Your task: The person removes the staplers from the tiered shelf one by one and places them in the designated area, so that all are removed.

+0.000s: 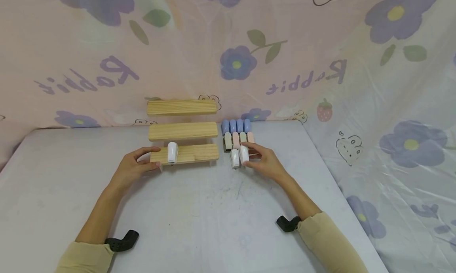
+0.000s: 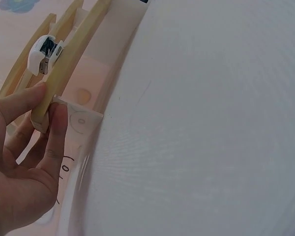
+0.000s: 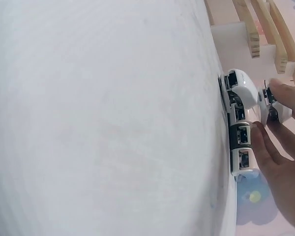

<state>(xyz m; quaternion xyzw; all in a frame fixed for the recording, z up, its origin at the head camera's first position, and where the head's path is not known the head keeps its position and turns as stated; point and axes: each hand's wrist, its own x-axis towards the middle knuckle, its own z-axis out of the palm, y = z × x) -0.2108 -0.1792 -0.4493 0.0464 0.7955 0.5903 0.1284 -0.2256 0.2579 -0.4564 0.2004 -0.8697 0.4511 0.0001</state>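
A white mini stapler stands on the lowest board of a three-tier wooden rack; the left wrist view shows its open front side. My left hand pinches the left end of that lowest board. On the right, my right hand holds another white stapler between thumb and fingers, lifted off the table in the right wrist view. Just left of it, a white stapler remains on the table. Behind them are a row of green and pink staplers and a row of blue staplers.
The rack's middle board and top board rise stepwise toward the back. A white cloth covers the table. Flower-printed curtains hang behind and at the right. Black wrist mounts are on both forearms.
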